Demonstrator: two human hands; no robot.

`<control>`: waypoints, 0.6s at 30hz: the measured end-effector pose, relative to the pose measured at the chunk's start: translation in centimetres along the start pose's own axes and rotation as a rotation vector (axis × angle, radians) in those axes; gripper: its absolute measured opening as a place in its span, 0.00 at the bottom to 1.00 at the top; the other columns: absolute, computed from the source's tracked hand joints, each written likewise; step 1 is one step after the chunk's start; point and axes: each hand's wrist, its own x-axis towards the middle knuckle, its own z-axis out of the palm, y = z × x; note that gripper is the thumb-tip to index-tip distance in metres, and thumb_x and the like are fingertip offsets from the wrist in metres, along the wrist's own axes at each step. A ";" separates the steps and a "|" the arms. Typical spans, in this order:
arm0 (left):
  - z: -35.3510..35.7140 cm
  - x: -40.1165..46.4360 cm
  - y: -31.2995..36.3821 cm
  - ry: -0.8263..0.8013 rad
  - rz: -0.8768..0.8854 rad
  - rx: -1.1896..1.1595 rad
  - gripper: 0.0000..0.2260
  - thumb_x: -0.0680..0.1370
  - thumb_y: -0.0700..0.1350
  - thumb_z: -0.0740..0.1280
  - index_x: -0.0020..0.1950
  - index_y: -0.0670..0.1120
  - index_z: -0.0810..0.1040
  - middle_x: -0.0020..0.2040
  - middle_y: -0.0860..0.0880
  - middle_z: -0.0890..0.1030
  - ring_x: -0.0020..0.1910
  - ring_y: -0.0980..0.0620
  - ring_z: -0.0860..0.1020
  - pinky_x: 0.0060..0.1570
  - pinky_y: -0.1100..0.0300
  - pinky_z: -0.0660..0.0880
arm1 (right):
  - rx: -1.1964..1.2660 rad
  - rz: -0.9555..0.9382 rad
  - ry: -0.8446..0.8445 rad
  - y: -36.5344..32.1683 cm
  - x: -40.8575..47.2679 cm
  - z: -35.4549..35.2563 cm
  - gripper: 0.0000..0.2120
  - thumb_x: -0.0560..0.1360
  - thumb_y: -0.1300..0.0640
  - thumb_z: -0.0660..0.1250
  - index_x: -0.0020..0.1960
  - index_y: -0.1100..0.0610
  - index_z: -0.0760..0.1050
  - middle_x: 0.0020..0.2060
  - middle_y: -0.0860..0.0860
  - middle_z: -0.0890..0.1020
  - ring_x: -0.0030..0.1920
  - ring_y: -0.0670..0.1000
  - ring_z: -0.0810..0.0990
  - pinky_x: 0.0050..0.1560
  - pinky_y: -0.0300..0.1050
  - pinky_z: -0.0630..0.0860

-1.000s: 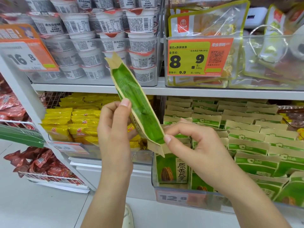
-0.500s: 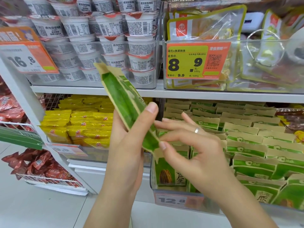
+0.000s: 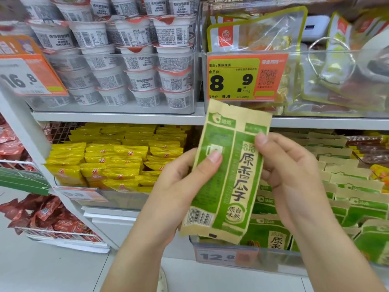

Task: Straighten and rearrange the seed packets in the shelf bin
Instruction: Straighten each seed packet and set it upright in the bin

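- The shelf bin (image 3: 242, 261), bottom right, is packed with green seed packets (image 3: 347, 199), rows a bit uneven.
- One seed packet (image 3: 229, 171) is held up in front of it, print facing out, so I'd say we're mid-straighten; next it needs slotting upright into a row.
- Left hand (image 3: 185, 186) pinches its left edge, thumb on the front; right hand (image 3: 288, 171) grips the right edge.

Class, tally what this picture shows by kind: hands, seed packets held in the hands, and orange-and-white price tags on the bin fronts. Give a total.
Hands: 2 (left hand, right hand)
Seed packets held in the hands: 1 (seed packet, pinched by both hands)
Price tags: 4 (16.8 tag, 8.9 tag, 12.8 tag, blurred tag below the yellow packets)
Total: 7
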 end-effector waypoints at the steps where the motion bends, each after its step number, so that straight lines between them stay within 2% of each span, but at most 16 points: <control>1: 0.0 0.1 -0.1 -0.006 -0.004 0.010 0.09 0.72 0.52 0.67 0.46 0.55 0.86 0.48 0.48 0.86 0.45 0.49 0.85 0.41 0.58 0.81 | 0.023 0.015 0.000 0.0 -0.1 0.0 0.07 0.67 0.50 0.70 0.37 0.53 0.83 0.37 0.51 0.85 0.37 0.48 0.83 0.35 0.38 0.78; 4: -0.1 0.5 -0.4 0.122 0.090 0.081 0.11 0.70 0.50 0.70 0.50 0.50 0.81 0.48 0.49 0.86 0.45 0.50 0.85 0.39 0.60 0.81 | 0.039 0.008 0.016 0.2 -0.1 0.1 0.07 0.66 0.53 0.69 0.33 0.55 0.80 0.35 0.52 0.85 0.35 0.49 0.83 0.32 0.40 0.78; 7: -0.2 0.7 -0.8 0.385 0.368 0.421 0.14 0.71 0.49 0.72 0.54 0.57 0.73 0.51 0.56 0.83 0.48 0.55 0.83 0.41 0.65 0.78 | -0.018 -0.037 0.036 0.7 -0.2 0.6 0.07 0.67 0.53 0.69 0.33 0.56 0.80 0.33 0.52 0.84 0.33 0.48 0.83 0.31 0.42 0.79; 9: -0.1 0.4 -1.0 0.435 0.503 0.682 0.10 0.74 0.51 0.70 0.52 0.59 0.73 0.51 0.59 0.80 0.51 0.56 0.81 0.44 0.61 0.79 | -0.066 -0.067 0.048 1.1 -0.3 1.1 0.07 0.67 0.54 0.70 0.33 0.56 0.81 0.31 0.50 0.83 0.32 0.47 0.80 0.31 0.40 0.77; 11: 0.2 0.2 -1.2 0.470 0.544 0.860 0.10 0.74 0.57 0.69 0.51 0.56 0.73 0.50 0.58 0.78 0.51 0.56 0.79 0.44 0.53 0.80 | -0.101 -0.095 0.049 1.4 -0.5 1.6 0.09 0.68 0.53 0.72 0.34 0.57 0.80 0.29 0.50 0.81 0.31 0.47 0.77 0.31 0.39 0.75; 13: 0.2 0.2 -1.2 0.524 0.530 0.895 0.16 0.71 0.62 0.68 0.51 0.55 0.73 0.49 0.58 0.77 0.50 0.57 0.78 0.41 0.51 0.80 | -0.136 -0.123 0.038 1.6 -0.6 1.7 0.10 0.69 0.51 0.75 0.35 0.56 0.80 0.29 0.54 0.79 0.32 0.49 0.75 0.32 0.43 0.74; 14: 0.2 0.2 -1.2 0.540 0.527 0.895 0.17 0.70 0.64 0.67 0.50 0.54 0.72 0.48 0.58 0.76 0.49 0.57 0.78 0.40 0.51 0.79 | -0.144 -0.138 0.027 1.6 -0.6 1.6 0.10 0.69 0.49 0.74 0.35 0.55 0.81 0.30 0.57 0.79 0.32 0.53 0.75 0.33 0.47 0.74; 16: 0.2 0.3 -1.2 0.551 0.531 0.915 0.16 0.70 0.63 0.67 0.48 0.53 0.72 0.46 0.58 0.75 0.47 0.57 0.78 0.39 0.52 0.78 | -0.146 -0.159 0.008 1.5 -0.7 1.6 0.11 0.70 0.48 0.70 0.36 0.54 0.81 0.32 0.61 0.77 0.33 0.59 0.75 0.33 0.54 0.75; 18: 0.3 0.3 -1.3 0.564 0.550 0.946 0.14 0.71 0.61 0.66 0.47 0.51 0.72 0.45 0.58 0.75 0.46 0.58 0.76 0.39 0.59 0.76 | -0.152 -0.167 -0.007 1.4 -0.8 1.6 0.10 0.71 0.50 0.71 0.36 0.55 0.81 0.32 0.61 0.77 0.33 0.60 0.75 0.34 0.55 0.75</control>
